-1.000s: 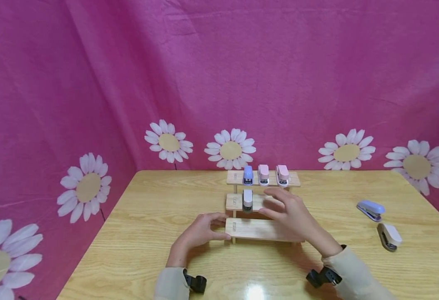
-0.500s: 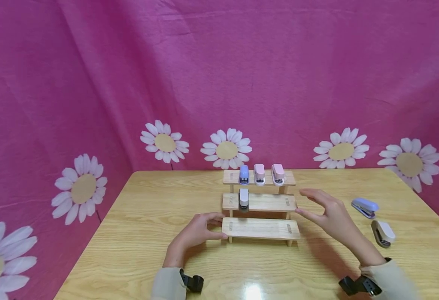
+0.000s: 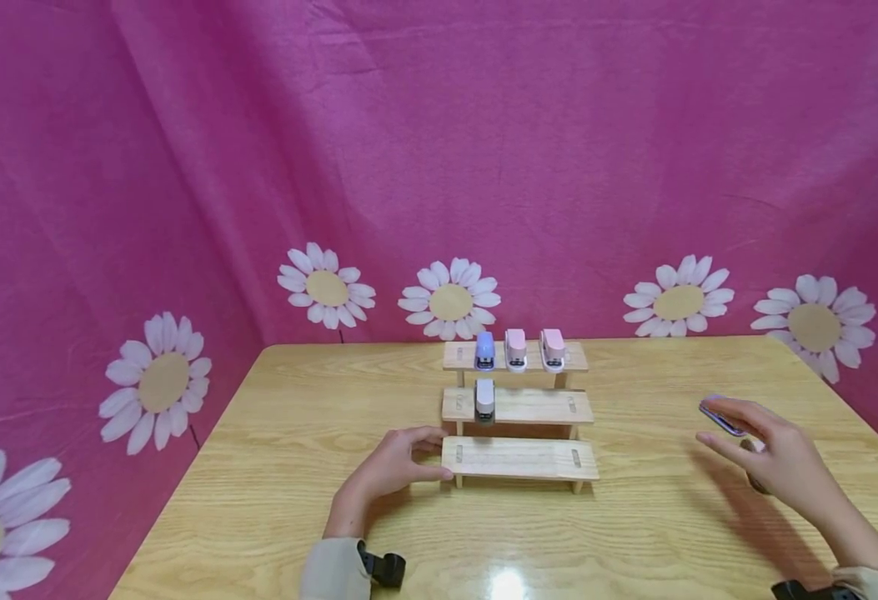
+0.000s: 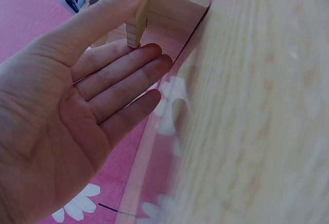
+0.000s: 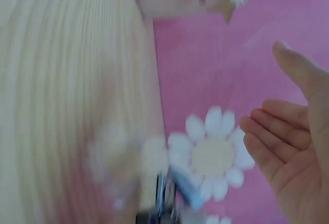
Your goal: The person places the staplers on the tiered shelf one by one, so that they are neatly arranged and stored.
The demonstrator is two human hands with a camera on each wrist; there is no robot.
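My left hand holds the left end of the bottom step of a three-step wooden rack. In the left wrist view the thumb lies on one side of the board's end and the fingertips on the other. My right hand, holding nothing, hovers at the right with thumb and fingers apart. Close by its fingertips lies a purple stapler, partly hidden. A white stapler is mostly covered by that hand. Both staplers appear blurred in the right wrist view.
On the rack's top step stand a blue-purple stapler and two pink staplers. A white-topped stapler sits at the left of the middle step. A pink flowered cloth hangs behind the wooden table.
My right hand has moved away from the rack, rightward across the table to the two loose staplers. The left hand has stayed at the rack's left end.
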